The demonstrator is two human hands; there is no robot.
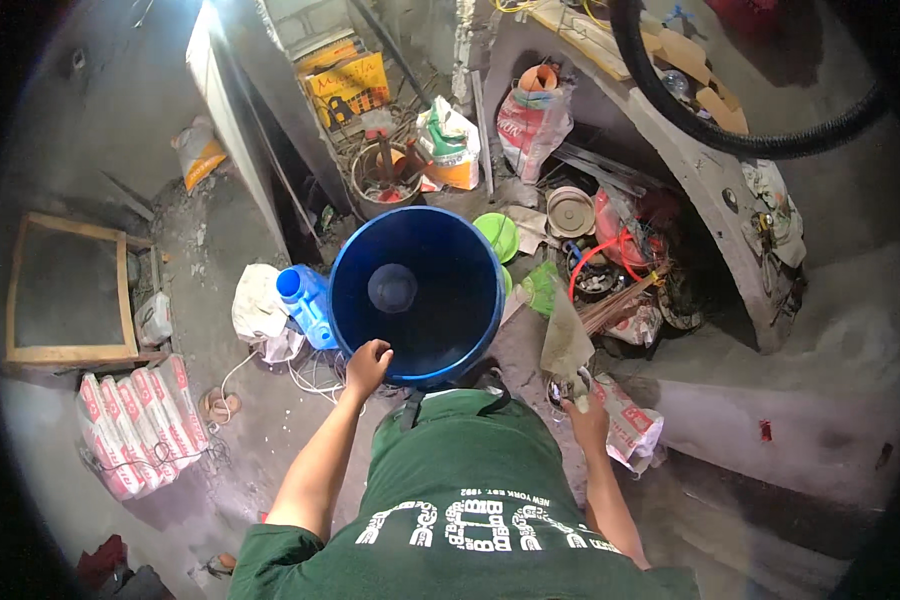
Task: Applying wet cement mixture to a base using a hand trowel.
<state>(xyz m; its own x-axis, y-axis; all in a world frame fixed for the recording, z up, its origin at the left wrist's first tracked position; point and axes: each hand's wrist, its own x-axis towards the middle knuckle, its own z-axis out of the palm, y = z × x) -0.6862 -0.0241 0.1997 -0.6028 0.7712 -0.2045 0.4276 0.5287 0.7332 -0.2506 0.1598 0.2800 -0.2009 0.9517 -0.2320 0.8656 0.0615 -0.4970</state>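
My left hand [368,365] is at the near left rim of a large blue plastic barrel [480,270], its fingers curled over the edge. The barrel stands open, with a dark interior. At the right, my right hand [583,410] grips a trowel [565,345] by its handle, the dusty blade angled upward beside the barrel. A blue jug [308,310] and a white sack [260,300] with cords are left of the barrel. Behind the trowel lie a green dustpan-like item [538,290] and a red-and-white bag [625,425].
Cement sacks [140,430] and a wood-framed screen [65,348] are at left. A bucket [385,200], sacks [450,145] and a yellow carton [345,90] stand behind. A concrete ledge [790,390] runs along the right, below a hanging black hose [750,145].
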